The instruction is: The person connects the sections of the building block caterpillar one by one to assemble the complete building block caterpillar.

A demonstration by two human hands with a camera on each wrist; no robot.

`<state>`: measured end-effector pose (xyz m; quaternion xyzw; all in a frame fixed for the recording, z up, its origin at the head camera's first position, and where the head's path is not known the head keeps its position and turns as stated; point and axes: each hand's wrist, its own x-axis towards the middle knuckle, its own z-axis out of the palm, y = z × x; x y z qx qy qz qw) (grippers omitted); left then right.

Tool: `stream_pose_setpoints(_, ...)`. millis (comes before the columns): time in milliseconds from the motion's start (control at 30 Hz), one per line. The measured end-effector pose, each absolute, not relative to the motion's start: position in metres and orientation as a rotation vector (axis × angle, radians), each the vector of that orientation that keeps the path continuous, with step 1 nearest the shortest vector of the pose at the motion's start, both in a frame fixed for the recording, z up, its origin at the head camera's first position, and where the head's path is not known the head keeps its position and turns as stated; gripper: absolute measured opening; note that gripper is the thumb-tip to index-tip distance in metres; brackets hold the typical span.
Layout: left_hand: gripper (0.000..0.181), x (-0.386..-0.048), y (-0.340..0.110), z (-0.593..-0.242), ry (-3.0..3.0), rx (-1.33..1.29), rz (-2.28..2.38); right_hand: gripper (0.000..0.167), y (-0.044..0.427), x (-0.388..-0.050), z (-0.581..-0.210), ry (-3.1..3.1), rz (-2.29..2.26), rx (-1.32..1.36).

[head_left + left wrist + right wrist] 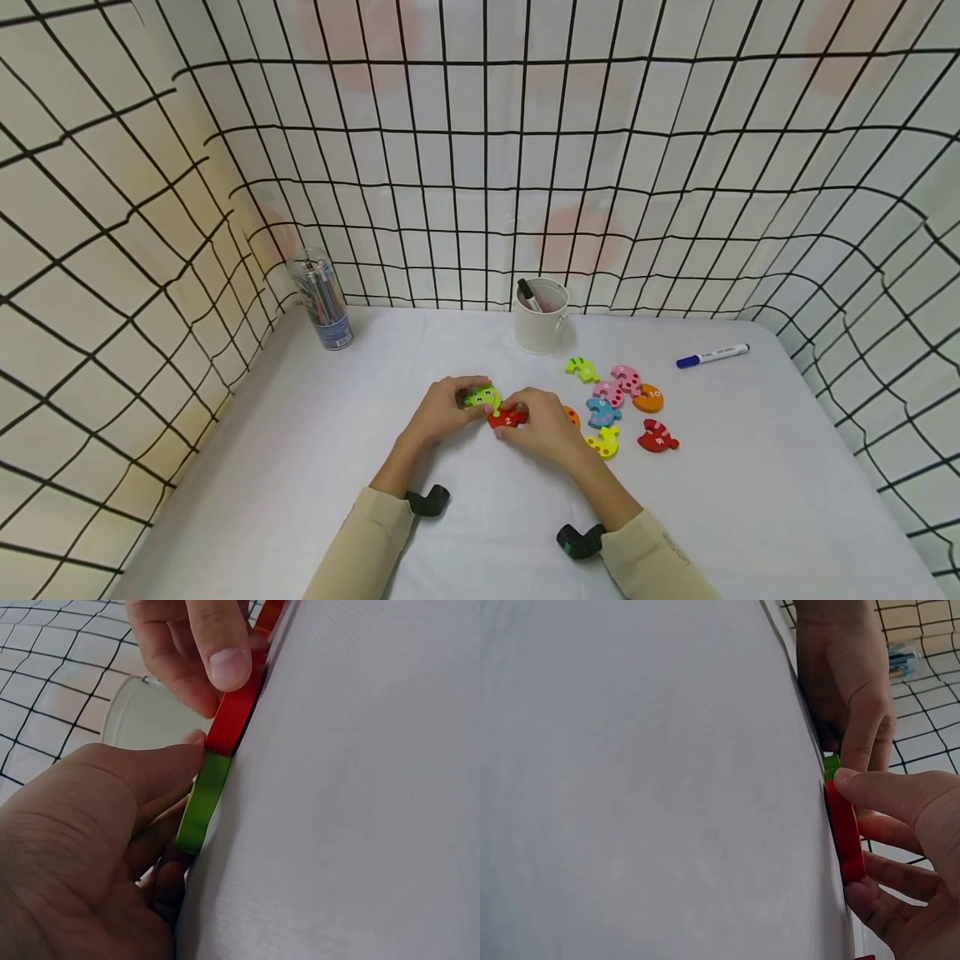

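In the head view my left hand (441,412) holds a light green puzzle piece (483,397) with cartoon eyes between thumb and fingers. My right hand (547,427) grips a red puzzle piece (507,418) marked 2. The two pieces touch at their ends, low against the white tabletop. From the left wrist, the edge of the green piece (204,801) meets the end of the red one (235,716). In the right wrist view, thumb and fingers pinch the red piece (844,834), while little of the green one (831,766) shows.
Right of the hands lie several loose pieces, among them a yellow one (603,442), a blue one (602,412) and a red one (657,436). A white bucket (538,329) holding a marker, a pencil tub (324,304) and a blue-capped marker (712,356) stand or lie farther back.
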<state>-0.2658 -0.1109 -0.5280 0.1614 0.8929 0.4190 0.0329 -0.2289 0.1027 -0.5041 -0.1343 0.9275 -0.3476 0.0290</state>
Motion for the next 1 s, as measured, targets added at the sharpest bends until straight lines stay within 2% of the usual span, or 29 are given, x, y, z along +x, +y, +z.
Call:
stream_pose_setpoints(267, 0.04, -0.267, -0.113, -0.529, 2.7, 0.661, 1.291, 0.041, 0.125, -0.225, -0.504, 2.862, -1.124, -0.416)
stream_pose_setpoints(600, 0.037, -0.27, -0.116, -0.529, 2.685, 0.601, 1.311, 0.044, 0.166, -0.226, -0.502, 2.886, -1.039, -0.38)
stream_pose_setpoints(833, 0.054, -0.268, -0.116, -0.531, 2.717, 0.559, 1.281, 0.044, 0.181, -0.223, -0.504, 2.882, -0.913, -0.476)
stream_pose_setpoints(1000, 0.053, -0.267, -0.116, -0.528, 2.708, 0.615, 1.263, 0.049, 0.187, -0.22, -0.504, 2.865, -0.853, -0.517)
